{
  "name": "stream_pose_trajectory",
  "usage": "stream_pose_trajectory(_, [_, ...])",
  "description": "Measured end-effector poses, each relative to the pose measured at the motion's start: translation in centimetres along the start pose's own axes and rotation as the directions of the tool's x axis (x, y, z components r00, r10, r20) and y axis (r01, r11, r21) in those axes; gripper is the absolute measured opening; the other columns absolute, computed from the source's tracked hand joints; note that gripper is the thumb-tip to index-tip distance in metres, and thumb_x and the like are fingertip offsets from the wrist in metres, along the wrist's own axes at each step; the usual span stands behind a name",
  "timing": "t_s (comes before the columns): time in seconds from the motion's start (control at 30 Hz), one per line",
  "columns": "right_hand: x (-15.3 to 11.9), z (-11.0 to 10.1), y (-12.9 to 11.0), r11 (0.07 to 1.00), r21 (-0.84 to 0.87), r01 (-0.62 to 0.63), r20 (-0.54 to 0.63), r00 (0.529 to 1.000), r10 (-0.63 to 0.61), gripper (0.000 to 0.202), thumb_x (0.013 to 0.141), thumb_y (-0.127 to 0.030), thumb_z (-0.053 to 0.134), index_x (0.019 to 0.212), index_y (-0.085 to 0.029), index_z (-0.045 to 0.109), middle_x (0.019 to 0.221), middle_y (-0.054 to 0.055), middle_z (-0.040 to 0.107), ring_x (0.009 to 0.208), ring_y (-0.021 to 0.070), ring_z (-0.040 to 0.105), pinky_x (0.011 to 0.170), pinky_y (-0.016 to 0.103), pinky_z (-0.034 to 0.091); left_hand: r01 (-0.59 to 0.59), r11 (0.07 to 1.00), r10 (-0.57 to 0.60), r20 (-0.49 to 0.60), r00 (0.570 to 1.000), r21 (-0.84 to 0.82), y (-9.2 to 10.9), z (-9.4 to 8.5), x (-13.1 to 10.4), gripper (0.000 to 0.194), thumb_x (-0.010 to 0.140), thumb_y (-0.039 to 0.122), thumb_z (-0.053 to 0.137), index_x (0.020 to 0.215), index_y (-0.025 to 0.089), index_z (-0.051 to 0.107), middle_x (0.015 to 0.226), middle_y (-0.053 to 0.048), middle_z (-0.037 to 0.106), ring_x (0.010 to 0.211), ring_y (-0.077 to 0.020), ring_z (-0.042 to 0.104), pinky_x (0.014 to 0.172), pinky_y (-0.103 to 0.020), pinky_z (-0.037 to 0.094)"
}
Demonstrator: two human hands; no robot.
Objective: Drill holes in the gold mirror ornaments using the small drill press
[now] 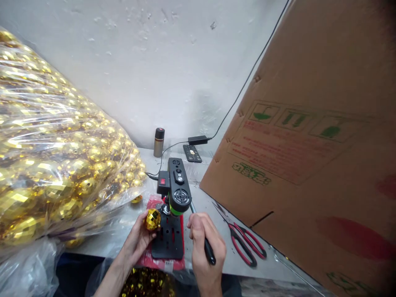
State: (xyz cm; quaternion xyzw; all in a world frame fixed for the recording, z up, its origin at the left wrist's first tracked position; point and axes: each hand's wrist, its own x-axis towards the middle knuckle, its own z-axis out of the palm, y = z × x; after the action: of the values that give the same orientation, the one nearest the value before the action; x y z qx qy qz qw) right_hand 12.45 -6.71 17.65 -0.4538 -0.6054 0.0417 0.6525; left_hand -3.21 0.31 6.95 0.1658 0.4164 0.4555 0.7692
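Head view: left hand (139, 237) holds a gold faceted ball (153, 220), fingers clamped on it, just left of the head of a black device (179, 181) and over the left edge of its slotted base plate (167, 248). Right hand (208, 247): fingers wrapped round a black-handled lever (210, 253) at the device's right side. Base plate on red wrap (151, 260) on the table (123, 220). Scissors (247, 243) lie to the right, beside a cardboard box (293, 144); clear bag (62, 144) of gold balls at left.

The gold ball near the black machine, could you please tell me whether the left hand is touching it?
Touching: the head view shows the left hand holding the gold ball against its left side and underside.
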Motion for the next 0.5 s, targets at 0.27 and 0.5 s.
stream_pose_trajectory(0.27, [0.7, -0.2, -0.6, 1.0, -0.028, 0.008, 0.015, 1.0, -0.007, 0.029, 0.105, -0.012, 0.046, 0.078, -0.023, 0.051, 0.069, -0.005, 0.051, 0.059, 0.008, 0.052, 0.054, 0.018, 0.042, -0.113, 0.965, 0.107, 0.04, 0.993, 0.238, -1.8, -1.4, 1.0, 0.062, 0.074, 0.058, 0.086, 0.118, 0.02, 0.065, 0.101, -0.007, 0.079, 0.081, -0.0199, 0.076, 0.063, -0.026, 0.059])
stream_pose_trajectory(0.5, [1.0, -0.3, -1.0, 0.999, -0.034, 0.031, 0.029, 0.999, -0.03, 0.029, 0.105, -0.011, 0.046, 0.078, -0.023, 0.05, 0.068, -0.005, 0.05, 0.058, 0.0076, 0.049, 0.053, 0.017, 0.041, -0.446, 0.487, 0.514, 0.167, 0.842, 0.751, -3.6, -1.3, 1.5, 0.066, 0.075, 0.063, 0.077, 0.124, 0.019, 0.068, 0.128, -0.015, 0.076, 0.124, -0.0372, 0.068, 0.111, -0.054, 0.05])
